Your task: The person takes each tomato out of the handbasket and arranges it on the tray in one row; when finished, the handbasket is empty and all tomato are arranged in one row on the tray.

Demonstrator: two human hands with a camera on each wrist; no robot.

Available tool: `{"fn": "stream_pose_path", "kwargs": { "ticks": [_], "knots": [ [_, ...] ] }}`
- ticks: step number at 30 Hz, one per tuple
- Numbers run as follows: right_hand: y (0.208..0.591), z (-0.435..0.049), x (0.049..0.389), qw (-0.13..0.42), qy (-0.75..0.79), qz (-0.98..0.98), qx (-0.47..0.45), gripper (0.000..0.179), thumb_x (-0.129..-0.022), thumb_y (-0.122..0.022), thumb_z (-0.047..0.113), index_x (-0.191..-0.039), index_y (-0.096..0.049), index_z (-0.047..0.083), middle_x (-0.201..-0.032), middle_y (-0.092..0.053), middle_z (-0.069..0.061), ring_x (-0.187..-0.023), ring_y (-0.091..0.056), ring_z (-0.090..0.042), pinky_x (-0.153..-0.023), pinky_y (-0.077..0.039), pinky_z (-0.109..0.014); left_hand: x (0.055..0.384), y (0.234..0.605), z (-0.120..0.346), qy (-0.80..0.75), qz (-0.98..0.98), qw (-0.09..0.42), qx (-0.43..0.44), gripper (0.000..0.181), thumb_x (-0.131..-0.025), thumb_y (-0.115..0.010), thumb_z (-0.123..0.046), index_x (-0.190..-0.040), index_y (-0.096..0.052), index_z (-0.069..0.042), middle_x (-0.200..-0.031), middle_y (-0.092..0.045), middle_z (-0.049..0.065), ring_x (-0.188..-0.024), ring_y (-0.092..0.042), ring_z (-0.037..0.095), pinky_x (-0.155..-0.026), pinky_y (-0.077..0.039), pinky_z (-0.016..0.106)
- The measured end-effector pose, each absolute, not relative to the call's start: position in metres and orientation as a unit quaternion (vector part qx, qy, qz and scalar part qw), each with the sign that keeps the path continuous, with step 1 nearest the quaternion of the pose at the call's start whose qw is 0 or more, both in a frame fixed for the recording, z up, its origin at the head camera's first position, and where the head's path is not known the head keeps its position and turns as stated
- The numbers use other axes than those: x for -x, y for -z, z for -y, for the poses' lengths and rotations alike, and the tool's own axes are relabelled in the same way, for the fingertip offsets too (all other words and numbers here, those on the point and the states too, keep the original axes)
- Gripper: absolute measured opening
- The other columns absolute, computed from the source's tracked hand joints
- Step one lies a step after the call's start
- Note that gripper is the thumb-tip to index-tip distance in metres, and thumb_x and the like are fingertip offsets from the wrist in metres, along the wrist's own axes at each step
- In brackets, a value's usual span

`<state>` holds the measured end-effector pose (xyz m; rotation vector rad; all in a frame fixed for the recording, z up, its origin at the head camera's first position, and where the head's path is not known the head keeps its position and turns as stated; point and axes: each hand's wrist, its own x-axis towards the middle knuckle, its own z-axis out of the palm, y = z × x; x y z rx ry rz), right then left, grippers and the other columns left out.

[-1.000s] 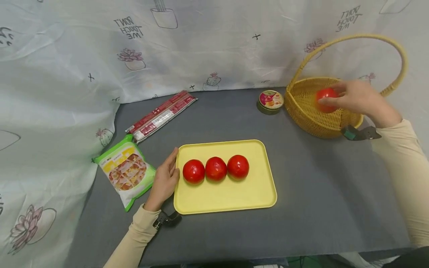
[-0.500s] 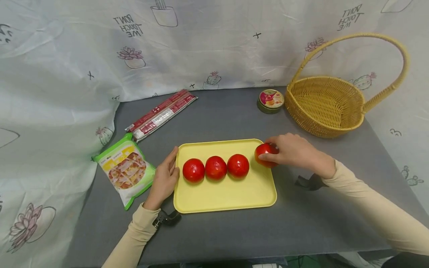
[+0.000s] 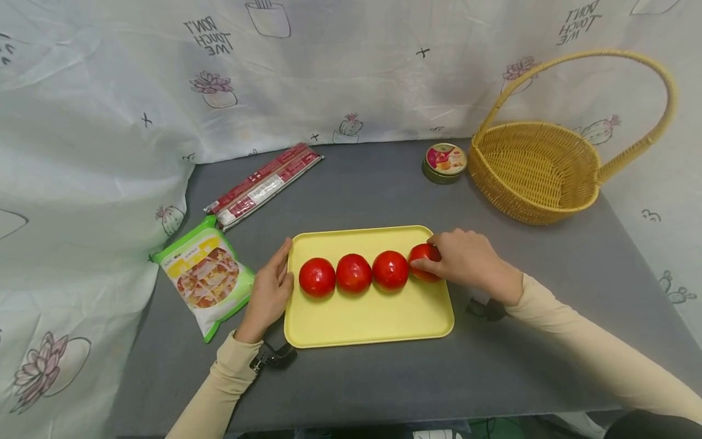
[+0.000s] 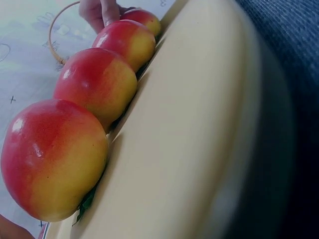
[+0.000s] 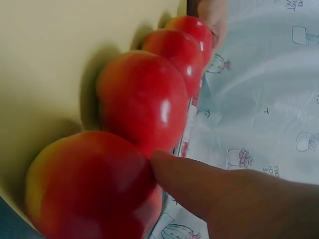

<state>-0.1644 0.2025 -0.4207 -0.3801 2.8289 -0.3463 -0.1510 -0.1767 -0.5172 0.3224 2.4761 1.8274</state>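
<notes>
A yellow tray (image 3: 362, 323) lies on the table with a row of red, glossy tomatoes on it, one of them the leftmost tomato (image 3: 317, 278). My right hand (image 3: 468, 261) holds the rightmost tomato (image 3: 422, 263) at the row's end, thumb on the near side. In the right wrist view this tomato (image 5: 94, 189) sits against its neighbour (image 5: 144, 97), the thumb tip between them. My left hand (image 3: 270, 296) rests along the tray's left edge, fingers straight. Green leaves show under the nearest tomato (image 4: 55, 159) in the left wrist view.
A wicker basket (image 3: 526, 201) with a tall handle stands at the back right, beside a round tin (image 3: 445, 163). On the left lie a green-and-white food packet (image 3: 207, 277) and long red packages (image 3: 265, 186). A printed cloth (image 3: 351, 67) hangs behind the table.
My right hand has brought a tomato from the basket to the tray and set it beside the third one, moving left and nearer. The left hand has stayed at the tray's edge.
</notes>
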Motion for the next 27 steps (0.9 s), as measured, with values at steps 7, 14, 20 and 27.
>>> {"fn": "stream_pose_path", "kwargs": {
  "ticks": [7, 14, 20, 27],
  "knots": [
    [0.424, -0.198, 0.153, 0.103, 0.112, -0.979, 0.137, 0.044, -0.095, -0.076, 0.054, -0.084, -0.066, 0.012, -0.061, -0.047, -0.002, -0.057, -0.049, -0.024, -0.046, -0.035, -0.033, 0.148, 0.516, 0.177, -0.589, -0.801, 0.023, -0.102, 0.065, -0.1, -0.045, 0.019, -0.162, -0.033, 0.007, -0.171, -0.028, 0.02, -0.156, -0.029, 0.029, -0.122, -0.031, 0.033],
    [0.422, -0.204, 0.156, 0.061, 0.109, -0.982, 0.139, 0.048, -0.098, -0.071, 0.057, -0.097, -0.073, 0.009, -0.074, -0.062, -0.007, -0.067, -0.061, -0.03, -0.047, -0.05, -0.044, 0.146, 0.515, 0.178, -0.574, -0.813, 0.009, -0.103, 0.064, -0.101, -0.044, 0.018, -0.162, -0.034, 0.007, -0.171, -0.029, 0.02, -0.156, -0.03, 0.029, -0.121, -0.032, 0.032],
    [0.427, -0.214, 0.165, 0.024, 0.154, -0.972, 0.179, 0.063, -0.105, -0.065, 0.046, -0.152, -0.058, 0.005, -0.156, -0.052, -0.022, -0.142, -0.049, -0.044, -0.103, -0.052, -0.07, 0.148, 0.502, 0.184, -0.457, -0.877, -0.05, -0.142, 0.06, -0.107, -0.054, 0.002, -0.164, -0.037, 0.0, -0.171, -0.03, 0.018, -0.16, -0.025, 0.03, -0.128, -0.026, 0.05],
    [0.445, -0.222, 0.179, -0.025, 0.18, -0.956, 0.231, 0.074, -0.108, -0.062, 0.035, -0.169, -0.029, 0.008, -0.176, -0.007, -0.022, -0.163, -0.002, -0.039, -0.129, -0.012, -0.067, 0.166, 0.453, 0.193, -0.188, -0.958, -0.024, -0.215, 0.085, -0.11, -0.043, -0.059, -0.173, -0.005, -0.017, -0.178, 0.005, 0.01, -0.162, 0.013, 0.036, -0.13, 0.002, 0.064]
  ]
}}
